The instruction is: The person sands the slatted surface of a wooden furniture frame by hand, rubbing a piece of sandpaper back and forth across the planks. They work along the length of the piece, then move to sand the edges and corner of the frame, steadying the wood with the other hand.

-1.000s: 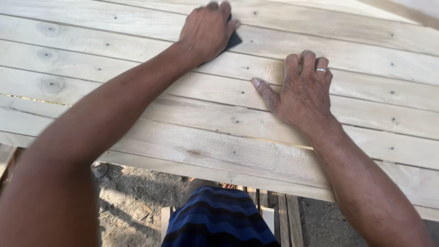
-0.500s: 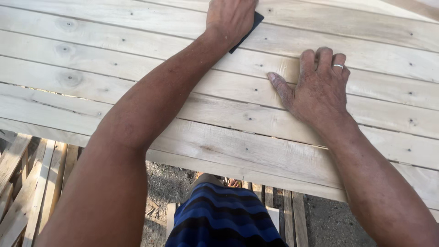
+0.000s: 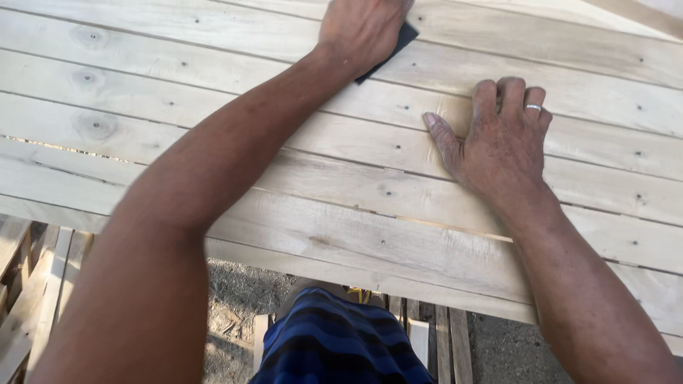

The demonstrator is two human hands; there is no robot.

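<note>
So the big slatted wooden panel [image 3: 213, 107] was pretty much where it had been a second before, but the left hand [image 3: 363, 28] had been pushed further out toward the far edge, arm stretched long across the boards, with the dark sheet of sandpaper [image 3: 395, 44] carried along under it. That suggests a forward stroke was being finished and a fresh strip of the far boards was being worked over. The view had been shifted forward a bit too, so more of the stacked slats [image 3: 28, 284] down on the near left was shown. The right hand [image 3: 498, 142] had barely been moved: it was laid flat, fingers spread, on a middle board to the right, nothing gripped, just bracing. The left hand was pressed down on the sandpaper, fingers mostly cut off by the top of the frame, so the exact grip can't be told. The sandpaper itself was seen only as a dark, thin corner poking out to the right of the palm, lying flat against pale wood.
</note>
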